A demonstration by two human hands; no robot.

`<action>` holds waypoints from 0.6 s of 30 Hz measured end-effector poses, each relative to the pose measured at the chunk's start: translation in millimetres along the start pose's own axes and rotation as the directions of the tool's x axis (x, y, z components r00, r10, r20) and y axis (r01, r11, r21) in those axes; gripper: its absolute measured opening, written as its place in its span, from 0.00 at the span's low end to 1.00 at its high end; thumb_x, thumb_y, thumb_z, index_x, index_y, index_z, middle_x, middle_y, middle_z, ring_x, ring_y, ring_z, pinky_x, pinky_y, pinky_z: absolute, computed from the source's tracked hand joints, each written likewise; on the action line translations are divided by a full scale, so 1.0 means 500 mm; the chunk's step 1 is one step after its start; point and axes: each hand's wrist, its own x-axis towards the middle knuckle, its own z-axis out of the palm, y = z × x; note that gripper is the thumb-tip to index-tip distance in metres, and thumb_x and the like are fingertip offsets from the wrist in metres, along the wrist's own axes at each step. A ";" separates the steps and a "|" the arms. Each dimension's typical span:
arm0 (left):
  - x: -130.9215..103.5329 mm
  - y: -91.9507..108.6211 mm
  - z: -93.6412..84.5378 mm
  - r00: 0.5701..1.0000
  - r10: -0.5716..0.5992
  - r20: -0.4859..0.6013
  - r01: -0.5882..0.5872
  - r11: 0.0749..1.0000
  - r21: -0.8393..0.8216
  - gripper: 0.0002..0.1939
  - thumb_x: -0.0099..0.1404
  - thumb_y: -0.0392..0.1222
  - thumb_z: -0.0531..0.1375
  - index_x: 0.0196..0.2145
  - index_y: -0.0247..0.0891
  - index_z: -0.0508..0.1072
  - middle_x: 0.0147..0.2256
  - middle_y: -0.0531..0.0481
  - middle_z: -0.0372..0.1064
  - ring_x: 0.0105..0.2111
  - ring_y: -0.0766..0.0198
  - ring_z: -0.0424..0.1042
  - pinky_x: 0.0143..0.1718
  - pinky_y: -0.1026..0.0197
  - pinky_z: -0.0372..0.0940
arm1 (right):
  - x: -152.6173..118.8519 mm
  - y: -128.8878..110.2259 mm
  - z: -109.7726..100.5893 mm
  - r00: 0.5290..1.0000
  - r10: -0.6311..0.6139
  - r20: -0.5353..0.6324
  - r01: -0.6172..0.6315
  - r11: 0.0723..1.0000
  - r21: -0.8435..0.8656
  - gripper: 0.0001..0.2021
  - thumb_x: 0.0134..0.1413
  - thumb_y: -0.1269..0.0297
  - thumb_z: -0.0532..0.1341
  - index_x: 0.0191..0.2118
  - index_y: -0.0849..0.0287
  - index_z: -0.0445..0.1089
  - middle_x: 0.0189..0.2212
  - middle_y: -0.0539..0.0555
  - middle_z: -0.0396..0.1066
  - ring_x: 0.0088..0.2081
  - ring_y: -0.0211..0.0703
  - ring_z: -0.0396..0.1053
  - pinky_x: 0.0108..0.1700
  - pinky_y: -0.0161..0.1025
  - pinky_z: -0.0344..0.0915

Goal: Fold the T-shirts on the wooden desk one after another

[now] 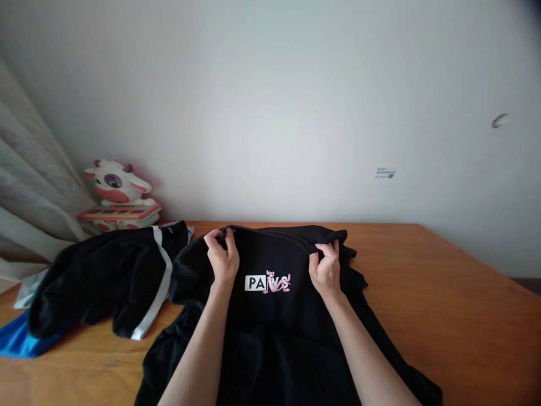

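Observation:
A black shirt lies spread in front of me, with a white "PAWS" print and a pink cartoon figure on its chest. My left hand pinches its upper edge on the left, thumb and fingers closed on the cloth. On the right, my right hand grips the same edge in a similar pinch. Between the two hands the edge is lifted a little and curves slightly. Folds run across the lower part, and sleeves hang out to both sides under my forearms.
Left of the shirt lies another black garment with a white stripe, over a blue cloth. Behind it stands a cow-shaped toy keyboard by a pale curtain. The wooden table meets a white wall.

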 end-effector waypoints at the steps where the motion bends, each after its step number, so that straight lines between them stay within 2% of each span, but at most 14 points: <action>1: 0.001 -0.002 0.000 1.000 0.017 -0.009 -0.017 1.000 0.010 0.10 0.71 0.51 0.54 0.41 0.44 0.58 0.36 0.48 0.74 0.38 0.60 0.77 0.41 0.62 0.67 | 0.000 0.001 0.000 1.000 0.014 0.006 -0.014 1.000 -0.003 0.07 0.67 0.65 0.49 0.48 0.55 0.58 0.39 0.58 0.72 0.47 0.49 0.74 0.62 0.67 0.59; 2: 0.003 -0.006 0.002 1.000 0.025 -0.007 -0.024 0.999 0.033 0.10 0.71 0.51 0.54 0.41 0.44 0.58 0.36 0.48 0.73 0.37 0.60 0.76 0.40 0.61 0.67 | 0.000 0.002 0.000 0.999 0.028 0.021 -0.028 1.000 -0.002 0.08 0.67 0.65 0.49 0.49 0.55 0.59 0.40 0.58 0.73 0.48 0.50 0.74 0.63 0.67 0.58; 4: 0.002 -0.024 0.009 0.998 0.018 0.066 -0.026 0.991 0.128 0.09 0.73 0.50 0.52 0.43 0.43 0.59 0.37 0.46 0.74 0.38 0.59 0.77 0.41 0.61 0.67 | -0.004 0.007 0.002 0.994 0.052 0.101 -0.053 0.999 0.005 0.10 0.67 0.64 0.49 0.50 0.56 0.60 0.43 0.60 0.73 0.53 0.50 0.72 0.65 0.64 0.55; 6: -0.003 -0.052 0.017 0.981 -0.006 0.195 -0.041 0.971 0.235 0.08 0.73 0.48 0.51 0.44 0.42 0.61 0.40 0.43 0.75 0.41 0.57 0.77 0.42 0.59 0.68 | -0.013 0.015 0.006 0.958 0.114 0.264 -0.110 0.993 -0.029 0.14 0.67 0.63 0.49 0.55 0.59 0.61 0.52 0.64 0.72 0.61 0.52 0.65 0.67 0.63 0.52; 7: -0.006 -0.068 0.022 0.964 -0.017 0.264 -0.058 0.960 0.274 0.06 0.73 0.45 0.52 0.43 0.42 0.62 0.40 0.43 0.75 0.41 0.55 0.77 0.43 0.58 0.68 | -0.019 0.019 0.008 0.911 0.174 0.373 -0.156 0.985 -0.079 0.17 0.67 0.62 0.49 0.58 0.60 0.60 0.57 0.65 0.69 0.65 0.54 0.60 0.67 0.64 0.50; 9: -0.013 -0.101 0.029 0.926 -0.034 0.375 -0.094 0.943 0.318 0.01 0.69 0.38 0.55 0.39 0.41 0.66 0.37 0.43 0.76 0.41 0.53 0.77 0.43 0.57 0.69 | -0.033 0.029 0.010 0.753 0.324 0.573 -0.231 0.945 -0.232 0.22 0.67 0.60 0.51 0.63 0.62 0.58 0.64 0.67 0.62 0.69 0.58 0.52 0.67 0.69 0.47; 11: -0.018 -0.128 0.033 0.893 -0.050 0.447 -0.120 0.931 0.344 0.06 0.65 0.31 0.54 0.34 0.41 0.68 0.35 0.43 0.77 0.40 0.52 0.78 0.45 0.55 0.69 | -0.044 0.038 0.010 0.595 0.434 0.676 -0.239 0.899 -0.366 0.25 0.67 0.57 0.52 0.65 0.62 0.58 0.67 0.66 0.57 0.70 0.60 0.48 0.67 0.71 0.43; 12: -0.018 -0.138 0.035 0.879 -0.059 0.473 -0.132 0.924 0.360 0.09 0.63 0.29 0.53 0.34 0.40 0.69 0.36 0.42 0.77 0.41 0.52 0.77 0.46 0.55 0.69 | -0.046 0.041 0.009 0.548 0.462 0.697 -0.228 0.885 -0.407 0.25 0.68 0.56 0.51 0.65 0.61 0.59 0.68 0.65 0.56 0.71 0.59 0.48 0.67 0.70 0.41; 13: -0.017 -0.146 0.037 0.869 -0.069 0.491 -0.140 0.916 0.375 0.10 0.63 0.27 0.53 0.35 0.40 0.70 0.38 0.42 0.78 0.43 0.52 0.77 0.47 0.54 0.69 | -0.047 0.043 0.008 0.524 0.481 0.703 -0.217 0.873 -0.436 0.26 0.68 0.55 0.50 0.65 0.61 0.60 0.69 0.64 0.54 0.71 0.58 0.47 0.68 0.68 0.40; 18: -0.013 -0.158 0.042 0.828 -0.104 0.551 -0.176 0.885 0.430 0.16 0.64 0.28 0.53 0.48 0.36 0.71 0.47 0.40 0.77 0.50 0.53 0.75 0.53 0.54 0.67 | -0.036 0.038 0.003 0.463 0.579 0.671 -0.213 0.808 -0.550 0.30 0.68 0.51 0.46 0.69 0.62 0.56 0.72 0.61 0.46 0.72 0.53 0.42 0.70 0.59 0.37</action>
